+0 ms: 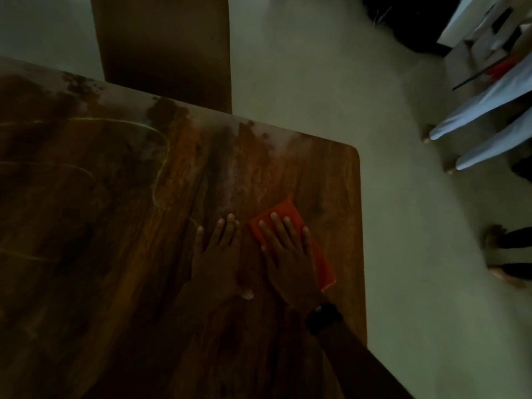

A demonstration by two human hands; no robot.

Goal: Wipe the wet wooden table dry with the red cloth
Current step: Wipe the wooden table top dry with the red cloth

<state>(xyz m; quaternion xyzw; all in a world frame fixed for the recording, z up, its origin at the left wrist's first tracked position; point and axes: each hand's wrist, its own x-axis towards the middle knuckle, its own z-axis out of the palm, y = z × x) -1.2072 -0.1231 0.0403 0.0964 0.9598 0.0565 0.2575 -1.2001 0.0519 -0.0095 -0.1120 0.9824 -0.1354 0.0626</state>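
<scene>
The right grip presses flat on the red cloth to soak up water; the left grip rests flat on the desk.

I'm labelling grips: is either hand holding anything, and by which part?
Nothing is gripped. The right hand lies flat on the red cloth, pressing it to the wooden table; the left hand rests flat on the wood.

Dim, greenish light leaves the bench nearly black on its near left, a pale sheen glazes its far edge, and everything beyond the bench's right side is soft and smeared
</scene>
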